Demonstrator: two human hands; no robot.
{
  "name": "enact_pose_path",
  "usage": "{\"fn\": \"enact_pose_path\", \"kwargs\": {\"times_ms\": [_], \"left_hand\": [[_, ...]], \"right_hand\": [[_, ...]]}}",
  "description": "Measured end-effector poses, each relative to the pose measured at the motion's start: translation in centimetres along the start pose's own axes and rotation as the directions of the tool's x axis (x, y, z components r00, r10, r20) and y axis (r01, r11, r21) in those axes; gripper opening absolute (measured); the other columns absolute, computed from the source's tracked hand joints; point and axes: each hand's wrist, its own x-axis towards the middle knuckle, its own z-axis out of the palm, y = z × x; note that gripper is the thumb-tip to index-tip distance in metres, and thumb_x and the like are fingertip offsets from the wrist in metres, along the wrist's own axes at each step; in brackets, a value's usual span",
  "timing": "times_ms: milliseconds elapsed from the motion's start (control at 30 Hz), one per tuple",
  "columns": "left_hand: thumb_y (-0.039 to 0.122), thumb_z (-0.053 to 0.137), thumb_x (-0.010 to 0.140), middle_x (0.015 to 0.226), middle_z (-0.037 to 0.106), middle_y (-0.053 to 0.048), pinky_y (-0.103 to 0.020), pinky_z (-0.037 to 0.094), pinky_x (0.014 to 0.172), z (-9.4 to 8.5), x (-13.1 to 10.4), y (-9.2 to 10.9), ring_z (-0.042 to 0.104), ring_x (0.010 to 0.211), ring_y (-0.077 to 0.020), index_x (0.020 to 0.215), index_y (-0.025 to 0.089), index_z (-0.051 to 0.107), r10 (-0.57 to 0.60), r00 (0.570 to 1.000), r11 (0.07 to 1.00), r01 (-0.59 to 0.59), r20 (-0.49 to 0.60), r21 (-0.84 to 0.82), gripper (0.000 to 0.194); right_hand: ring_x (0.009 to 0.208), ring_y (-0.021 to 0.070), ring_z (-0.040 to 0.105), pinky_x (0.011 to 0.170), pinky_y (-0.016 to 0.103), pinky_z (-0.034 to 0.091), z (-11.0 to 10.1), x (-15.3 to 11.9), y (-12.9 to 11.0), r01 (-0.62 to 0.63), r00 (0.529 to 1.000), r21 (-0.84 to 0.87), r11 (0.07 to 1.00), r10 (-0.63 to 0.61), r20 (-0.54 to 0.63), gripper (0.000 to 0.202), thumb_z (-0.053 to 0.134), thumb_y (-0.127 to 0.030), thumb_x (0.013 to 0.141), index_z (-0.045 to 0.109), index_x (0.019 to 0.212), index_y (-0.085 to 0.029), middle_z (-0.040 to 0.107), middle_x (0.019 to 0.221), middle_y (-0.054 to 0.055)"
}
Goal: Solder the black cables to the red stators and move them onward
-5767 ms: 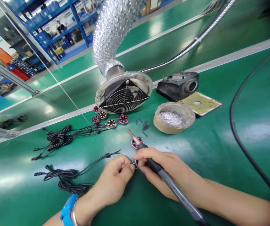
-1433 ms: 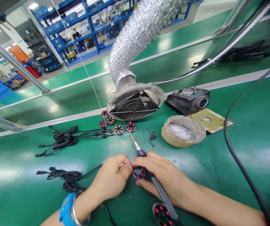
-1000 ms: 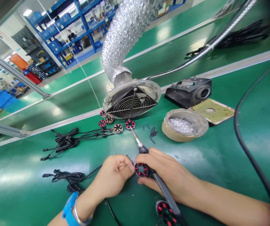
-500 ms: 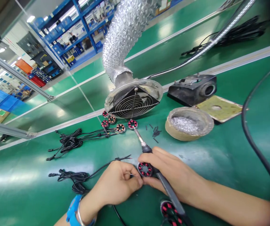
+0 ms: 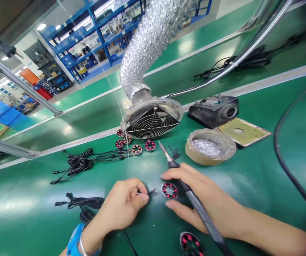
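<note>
My left hand (image 5: 127,202) is pinched closed on a black cable; its dark wire end (image 5: 152,192) pokes out to the right of the fingertips. A thin silvery strand also shows at those fingers. My right hand (image 5: 209,199) holds a soldering iron (image 5: 195,202) across the palm, its tip pointing up and away. The thumb and index finger of that hand are spread around a small motor stator (image 5: 169,191) with red windings, which appears to lie on the green bench between them. Nearer to me is another red-wound stator (image 5: 190,243), partly cut off by the frame.
Beneath the fume extractor hood (image 5: 153,122) sit several stators (image 5: 136,149), some joined to coiled black cables (image 5: 79,161). A round tub of metal shavings (image 5: 210,147), short black tubes (image 5: 176,154), a black iron stand (image 5: 214,110) and a yellow sponge (image 5: 243,131) are to the right.
The iron's tip has swung right, away from the far stator. My left hand has drawn left with the cable, and my right thumb and index finger have parted from the near stator.
</note>
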Motion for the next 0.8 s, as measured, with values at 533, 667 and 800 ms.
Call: {"fn": "enact_pose_path", "kwargs": {"times_ms": [533, 667, 800], "left_hand": [[0.031, 0.032, 0.101, 0.088, 0.058, -0.007, -0.028, 0.042, 0.075, 3.8, -0.9, -0.4, 0.054, 0.083, -0.0190, 0.094, 0.020, 0.059, 0.462, 0.871, 0.883, -0.470, -0.167, -0.007, 0.030], [0.035, 0.032, 0.102, 0.074, 0.051, 0.000, -0.025, 0.036, 0.064, 4.7, -1.3, -0.4, 0.049, 0.067, -0.0147, 0.086, 0.021, 0.049, 0.349, 0.922, 0.921, -0.370, -0.167, -0.123, 0.028], [0.041, 0.032, 0.102, 0.076, 0.050, 0.001, -0.026, 0.035, 0.066, 4.7, -1.5, 0.0, 0.046, 0.070, -0.0143, 0.090, 0.021, 0.048, 0.232, 0.954, 0.927, -0.276, -0.192, -0.255, 0.028]], "right_hand": [[0.067, 0.0124, 0.063, 0.060, 0.022, 0.052, 1.5, 0.8, -3.6, 0.020, 0.978, 0.206, 0.978, 0.024, -0.207, 0.022, 0.049, -0.009, 0.085, 0.048, 0.101, -0.025, 0.061, 0.076, -0.002], [0.065, 0.0116, 0.062, 0.062, 0.021, 0.053, 1.9, 0.7, -3.8, 0.004, 0.964, 0.141, 0.990, 0.034, -0.262, 0.021, 0.051, -0.011, 0.085, 0.049, 0.099, -0.026, 0.061, 0.077, -0.002], [0.062, 0.0095, 0.062, 0.059, 0.017, 0.053, 2.6, 0.3, -3.8, -0.080, 0.962, 0.177, 0.981, 0.122, -0.242, 0.021, 0.052, -0.012, 0.086, 0.049, 0.101, -0.026, 0.060, 0.076, -0.003]]}}
